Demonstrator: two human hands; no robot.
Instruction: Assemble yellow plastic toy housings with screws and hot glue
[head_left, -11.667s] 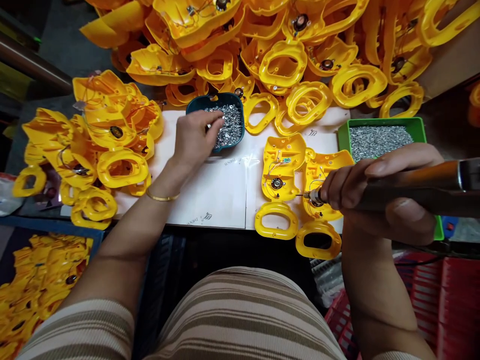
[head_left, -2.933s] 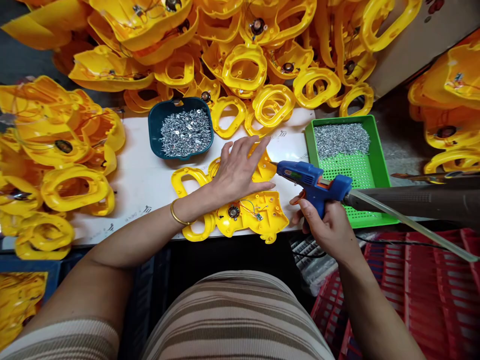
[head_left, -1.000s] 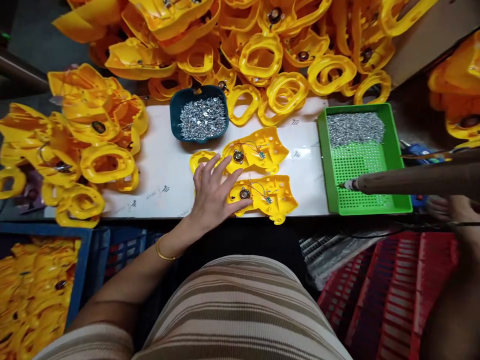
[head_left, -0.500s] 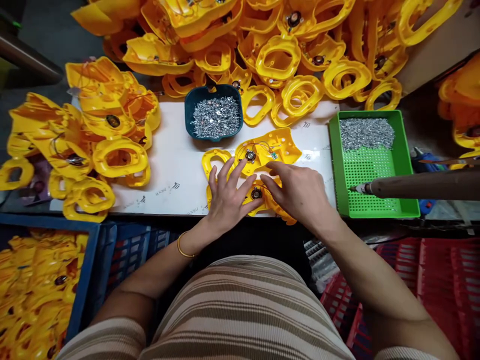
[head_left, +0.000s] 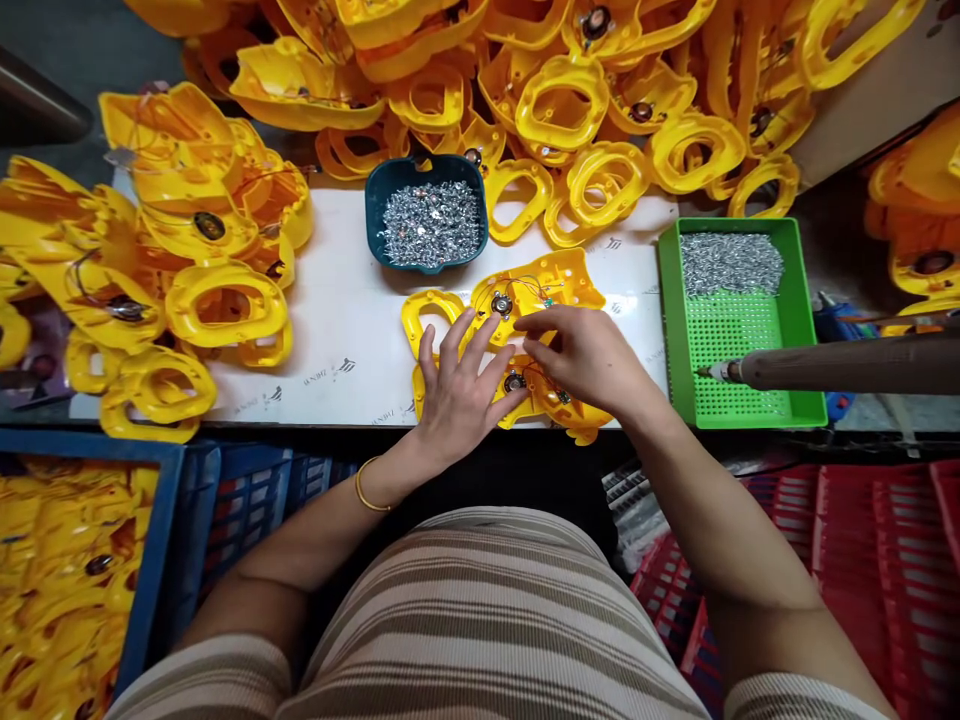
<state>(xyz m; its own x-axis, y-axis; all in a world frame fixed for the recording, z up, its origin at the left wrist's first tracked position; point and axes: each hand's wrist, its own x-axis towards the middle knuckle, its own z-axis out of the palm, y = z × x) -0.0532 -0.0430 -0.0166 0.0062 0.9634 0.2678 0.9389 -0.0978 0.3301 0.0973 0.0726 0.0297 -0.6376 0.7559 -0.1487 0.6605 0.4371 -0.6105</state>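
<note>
right hand returned, over near shell

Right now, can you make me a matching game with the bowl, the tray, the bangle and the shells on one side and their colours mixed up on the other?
Things:
1. bowl
2. tray
3. bangle
4. shells

Colours:
A. green
B. yellow
C. teal
D. gold

Pairs: 1-C, 2-A, 3-D, 4-B
</note>
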